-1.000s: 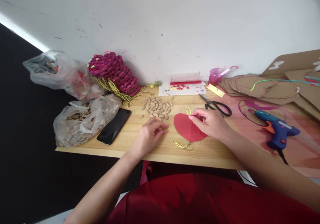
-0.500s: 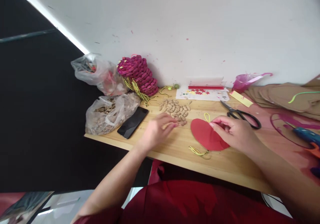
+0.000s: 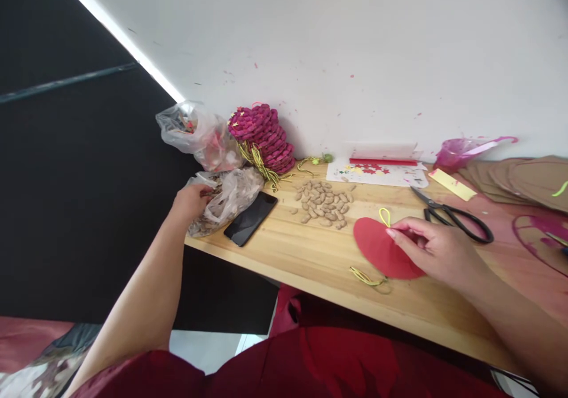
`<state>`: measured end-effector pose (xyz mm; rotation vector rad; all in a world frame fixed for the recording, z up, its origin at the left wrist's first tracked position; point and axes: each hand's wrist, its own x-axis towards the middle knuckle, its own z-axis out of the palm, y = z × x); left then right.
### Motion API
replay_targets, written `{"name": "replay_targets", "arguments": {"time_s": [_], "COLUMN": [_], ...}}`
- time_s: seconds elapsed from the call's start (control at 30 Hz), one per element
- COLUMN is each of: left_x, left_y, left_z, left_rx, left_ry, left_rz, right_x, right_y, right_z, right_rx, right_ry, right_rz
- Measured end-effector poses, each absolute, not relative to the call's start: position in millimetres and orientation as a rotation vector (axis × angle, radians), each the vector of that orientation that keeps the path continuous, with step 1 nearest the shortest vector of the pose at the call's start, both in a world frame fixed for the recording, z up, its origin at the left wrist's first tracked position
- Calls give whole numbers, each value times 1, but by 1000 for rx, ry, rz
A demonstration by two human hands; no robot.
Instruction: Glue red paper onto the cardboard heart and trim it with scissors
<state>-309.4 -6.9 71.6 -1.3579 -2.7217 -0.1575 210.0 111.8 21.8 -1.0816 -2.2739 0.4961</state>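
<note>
My right hand (image 3: 426,244) pinches the top edge of a red paper disc (image 3: 384,247) beside its yellow cord loop (image 3: 385,216). A yellow tassel (image 3: 366,276) lies at the disc's lower edge. My left hand (image 3: 190,201) is at the mouth of a clear plastic bag (image 3: 237,194) of brownish bits, its fingertips hidden inside. A pile of peanuts in shells (image 3: 326,203) lies on the wooden table (image 3: 284,250) between my hands.
A black phone (image 3: 251,217) lies beside the bag. Behind stand magenta braided pieces (image 3: 261,135) and another plastic bag (image 3: 199,138). Scissors (image 3: 452,212), star cutouts (image 3: 370,169), a pink cup (image 3: 455,151) and cardboard pieces (image 3: 523,179) are toward the right.
My left hand has moved left from the peanut pile to the bag's opening. My right hand keeps its pinch on the red disc. The view has shifted somewhat left.
</note>
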Motion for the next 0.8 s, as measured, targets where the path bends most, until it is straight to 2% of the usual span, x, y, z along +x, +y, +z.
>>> {"name": "replay_targets", "arguments": {"time_s": [0.37,0.8], "left_x": [-314,-294], "left_y": [37,53], "left_z": [61,46], "left_rx": [-1375,-1283], "left_ry": [-2735,-2710], "left_rz": [-4,-172], "right_x": [211,211], "right_y": [117,118], "right_z": [22,21], "right_rx": [-1158,-1150], "right_ry": [-2280,-2281], "right_rz": [520,507]}}
